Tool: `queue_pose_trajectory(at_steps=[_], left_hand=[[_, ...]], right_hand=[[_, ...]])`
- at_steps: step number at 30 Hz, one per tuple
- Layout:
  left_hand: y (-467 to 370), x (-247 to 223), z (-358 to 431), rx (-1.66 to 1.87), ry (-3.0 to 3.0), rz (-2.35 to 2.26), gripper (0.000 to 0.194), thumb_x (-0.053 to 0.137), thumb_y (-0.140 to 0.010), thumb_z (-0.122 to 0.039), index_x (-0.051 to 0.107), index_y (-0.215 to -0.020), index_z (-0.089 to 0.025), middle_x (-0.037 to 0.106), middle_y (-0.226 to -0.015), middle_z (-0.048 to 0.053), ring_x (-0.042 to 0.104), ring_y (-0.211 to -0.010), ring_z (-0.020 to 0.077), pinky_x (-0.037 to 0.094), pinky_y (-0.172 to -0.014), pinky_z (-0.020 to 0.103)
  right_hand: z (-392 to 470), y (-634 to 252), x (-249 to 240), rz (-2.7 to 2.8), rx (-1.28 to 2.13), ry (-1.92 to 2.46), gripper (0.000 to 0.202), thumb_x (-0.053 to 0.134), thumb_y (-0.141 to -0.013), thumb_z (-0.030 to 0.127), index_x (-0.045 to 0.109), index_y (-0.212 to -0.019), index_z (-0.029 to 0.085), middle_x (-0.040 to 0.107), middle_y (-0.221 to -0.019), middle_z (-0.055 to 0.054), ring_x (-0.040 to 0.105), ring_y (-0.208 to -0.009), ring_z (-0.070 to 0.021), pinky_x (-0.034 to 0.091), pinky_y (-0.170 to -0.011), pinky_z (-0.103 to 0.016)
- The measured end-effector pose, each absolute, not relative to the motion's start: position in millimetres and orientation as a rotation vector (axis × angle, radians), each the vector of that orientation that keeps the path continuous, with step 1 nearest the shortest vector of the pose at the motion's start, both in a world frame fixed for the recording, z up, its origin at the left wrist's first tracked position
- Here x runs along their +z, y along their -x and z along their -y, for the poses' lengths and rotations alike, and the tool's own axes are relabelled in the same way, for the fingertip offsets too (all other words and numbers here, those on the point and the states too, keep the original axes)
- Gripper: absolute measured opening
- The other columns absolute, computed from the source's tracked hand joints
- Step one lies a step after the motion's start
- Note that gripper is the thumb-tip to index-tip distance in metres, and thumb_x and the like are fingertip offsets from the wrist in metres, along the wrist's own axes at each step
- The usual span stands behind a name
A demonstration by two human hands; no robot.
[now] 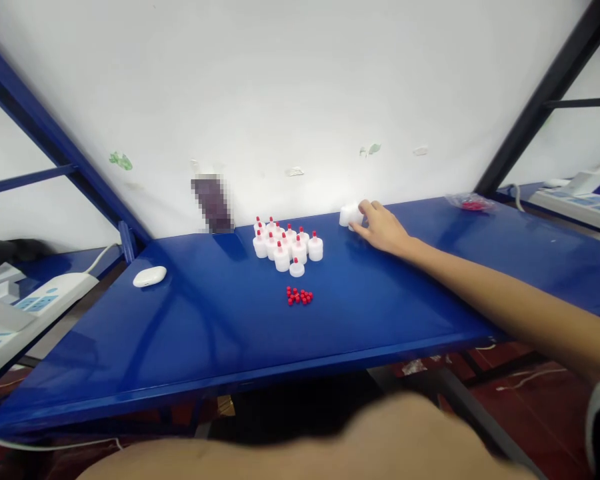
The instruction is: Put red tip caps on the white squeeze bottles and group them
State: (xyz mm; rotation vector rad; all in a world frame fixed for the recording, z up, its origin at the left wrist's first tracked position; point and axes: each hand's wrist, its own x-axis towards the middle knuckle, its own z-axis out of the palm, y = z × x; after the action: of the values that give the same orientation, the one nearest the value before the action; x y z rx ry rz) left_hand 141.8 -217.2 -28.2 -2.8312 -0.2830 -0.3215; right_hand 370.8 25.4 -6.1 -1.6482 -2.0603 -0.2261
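My right hand (380, 227) reaches to the back of the blue table, its thumb and fingers closed on a white bottle (356, 215). More white plastic shows just left of the fingertips. Left of the hand stands a group of several white bottles (299, 250) with red tips. One short white cap with a red tip (297, 269) sits in front of them. Several small red caps (299, 296) lie loose nearer the front edge. No part of my left hand can be made out; a blurred skin-toned shape fills the bottom edge.
On the blue table (180, 333), a white oval case (150, 276) lies at the left. A dark pixelated object (213, 203) leans on the wall. At the back right is a clear bag with red pieces (473, 203). Power strips flank the table beyond its metal posts.
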Motion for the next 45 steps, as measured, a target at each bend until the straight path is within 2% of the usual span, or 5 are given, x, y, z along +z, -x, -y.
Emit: queue_pose_trajectory(at_steps=[9, 14, 23, 39, 45], left_hand=[[-58, 63, 67, -1.166, 2.891, 1.14, 0.034, 0.046, -0.095, -0.034, 0.066, -0.075, -0.017, 0.067, -0.069, 0.0, 0.06, -0.064, 0.0118, 0.044, -0.063, 0.024], [-37, 24, 51, -1.302, 2.693, 1.321, 0.019, 0.059, -0.086, -0.033, 0.067, -0.093, -0.017, 0.068, -0.076, -0.001, 0.06, -0.065, 0.0121, 0.046, -0.069, 0.024], [-52, 18, 62, -1.542, 2.914, 1.427, 0.076, 0.076, -0.074, -0.036, 0.04, -0.139, -0.023, 0.07, -0.108, 0.006, 0.069, -0.086, 0.019, 0.052, -0.077, 0.028], [-72, 4, 64, -2.269, 2.66, 1.407, 0.05, 0.078, -0.074, -0.035, 0.048, -0.111, -0.02, 0.065, -0.096, 0.002, 0.064, -0.079, 0.0152, 0.051, -0.069, 0.024], [-60, 6, 64, -1.984, 2.722, 1.323, 0.034, 0.065, -0.085, -0.033, 0.054, -0.115, -0.02, 0.067, -0.109, 0.007, 0.066, -0.093, 0.02, 0.053, -0.082, 0.03]], right_hand=[[-16, -365, -15, 2.099, -0.131, 1.541, 0.04, 0.054, -0.089, 0.042, 0.052, -0.123, 0.021, 0.058, -0.108, -0.013, 0.06, -0.082, -0.0254, 0.048, -0.076, -0.038], [5, -352, -11, 2.12, 0.02, 1.337, 0.033, 0.061, -0.084, 0.037, 0.051, -0.111, 0.021, 0.058, -0.103, -0.01, 0.059, -0.078, -0.0224, 0.051, -0.075, -0.039], [65, -240, 33, 1.835, 0.5, 0.718, 0.037, 0.068, -0.083, 0.035, 0.046, -0.111, 0.025, 0.059, -0.109, -0.005, 0.063, -0.091, -0.0194, 0.057, -0.076, -0.035], [69, -202, 19, 1.782, 0.219, 0.56, 0.025, 0.067, -0.085, 0.028, 0.048, -0.1, 0.024, 0.057, -0.097, -0.004, 0.058, -0.089, -0.02, 0.051, -0.076, -0.036], [78, -208, 19, 2.058, 0.285, 0.47, 0.029, 0.05, -0.098, 0.03, 0.053, -0.127, 0.025, 0.05, -0.14, -0.012, 0.047, -0.131, -0.0258, 0.041, -0.107, -0.048]])
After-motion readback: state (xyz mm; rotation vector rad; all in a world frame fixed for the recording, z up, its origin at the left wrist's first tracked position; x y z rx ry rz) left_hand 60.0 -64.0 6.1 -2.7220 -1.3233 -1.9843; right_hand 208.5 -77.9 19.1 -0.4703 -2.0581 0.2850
